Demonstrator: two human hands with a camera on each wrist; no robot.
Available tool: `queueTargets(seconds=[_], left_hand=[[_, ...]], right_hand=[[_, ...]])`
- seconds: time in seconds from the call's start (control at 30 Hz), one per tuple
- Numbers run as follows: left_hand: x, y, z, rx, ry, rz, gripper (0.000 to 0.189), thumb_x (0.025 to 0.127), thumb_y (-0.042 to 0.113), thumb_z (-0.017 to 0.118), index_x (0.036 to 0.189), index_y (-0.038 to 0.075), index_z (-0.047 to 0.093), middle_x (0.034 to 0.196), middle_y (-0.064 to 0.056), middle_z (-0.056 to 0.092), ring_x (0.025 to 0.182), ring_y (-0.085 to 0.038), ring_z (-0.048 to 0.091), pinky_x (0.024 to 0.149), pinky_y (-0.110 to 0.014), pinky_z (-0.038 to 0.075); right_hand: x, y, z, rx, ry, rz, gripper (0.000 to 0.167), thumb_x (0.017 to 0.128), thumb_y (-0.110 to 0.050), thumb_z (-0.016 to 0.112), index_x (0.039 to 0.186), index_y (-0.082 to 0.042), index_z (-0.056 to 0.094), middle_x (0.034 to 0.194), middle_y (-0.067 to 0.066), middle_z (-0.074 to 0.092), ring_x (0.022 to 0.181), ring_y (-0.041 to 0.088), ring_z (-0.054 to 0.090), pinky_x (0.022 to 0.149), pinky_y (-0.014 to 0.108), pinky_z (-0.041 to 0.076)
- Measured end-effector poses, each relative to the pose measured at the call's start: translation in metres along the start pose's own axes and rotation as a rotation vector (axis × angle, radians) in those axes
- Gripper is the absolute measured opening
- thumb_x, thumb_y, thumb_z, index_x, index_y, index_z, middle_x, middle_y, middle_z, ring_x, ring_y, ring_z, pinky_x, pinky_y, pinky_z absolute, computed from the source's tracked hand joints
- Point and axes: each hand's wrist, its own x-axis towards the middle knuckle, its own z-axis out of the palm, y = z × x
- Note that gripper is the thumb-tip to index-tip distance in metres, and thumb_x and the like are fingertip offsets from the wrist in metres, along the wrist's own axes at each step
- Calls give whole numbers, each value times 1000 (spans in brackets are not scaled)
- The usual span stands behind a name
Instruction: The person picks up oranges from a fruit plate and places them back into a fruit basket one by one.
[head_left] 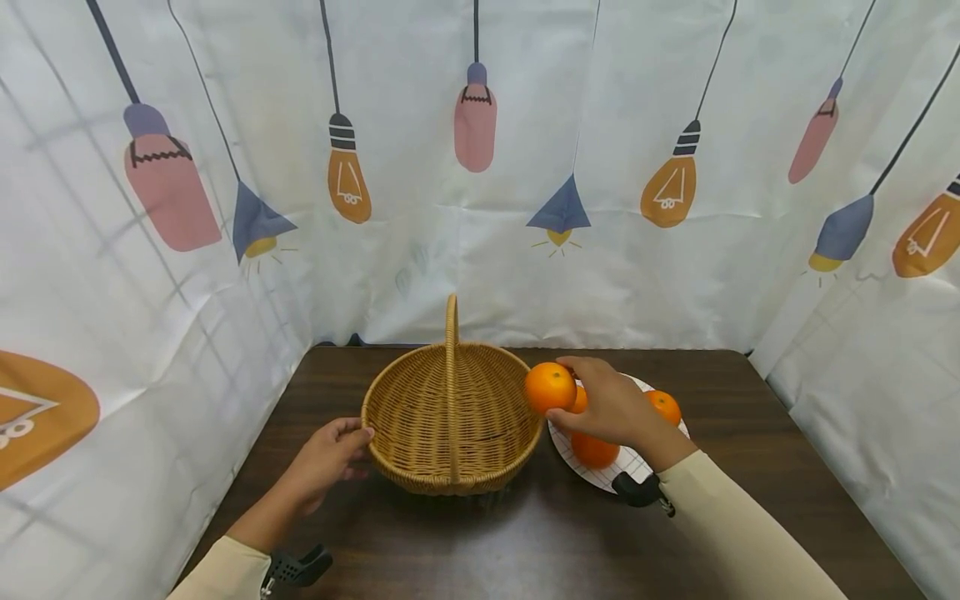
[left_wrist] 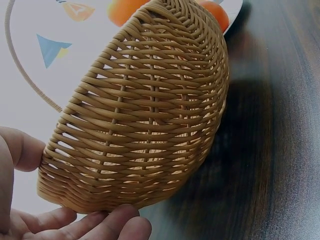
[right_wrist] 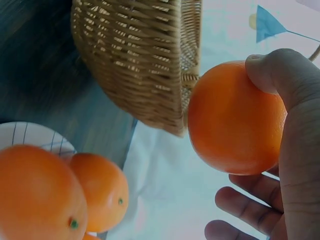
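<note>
A wicker basket point(head_left: 412, 417) with a tall arched handle stands on the dark table, its inside bare where it shows. My left hand point(head_left: 330, 458) grips the basket's left rim; in the left wrist view the thumb point(left_wrist: 25, 150) lies at the rim, with the other fingers against the woven outside. Over the basket's right edge, my right hand point(head_left: 611, 404) holds an orange point(head_left: 550, 387) between thumb and fingers. The right wrist view shows this orange point(right_wrist: 235, 120) above the rim. To the right, a white plate point(head_left: 632, 464) with a dark grid pattern bears several more oranges point(head_left: 595, 450).
The brown wooden table point(head_left: 720, 483) extends around the basket and plate. A white curtain point(head_left: 420, 267) printed with lamps and bulbs encloses its back and both sides. Each wrist carries a black camera mount point(head_left: 637, 490).
</note>
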Motion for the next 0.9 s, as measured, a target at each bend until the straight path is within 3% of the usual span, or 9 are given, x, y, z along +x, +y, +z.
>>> queueTargets(seconds=[0.23,0.47,0.9], left_hand=[[0,-1,-1,-4,-5,13,59,106,23,56,146,-14,34,132,-31,57,111,-35,65,82,-49,61],[2,-2,-2,-10,-14,5,60,107,24,56,147,-14,33,132,-32,56,111,-35,65,82,-49,61],[4,-6,-2,-21,-27,-8,60,107,24,54,148,-15,32,133,-32,56,113,-36,65,81,-49,61]], right_hand=[[10,-12,5,2,-4,-31,86,82,-62,77,148,-13,51,143,9,55,118,29,58,85,51,56],[13,-21,11,0,-20,-15,86,81,-62,78,149,-17,50,143,7,54,106,25,62,79,46,56],[20,-32,26,-7,-63,-50,86,82,-61,77,150,-16,49,144,9,54,106,24,63,81,42,56]])
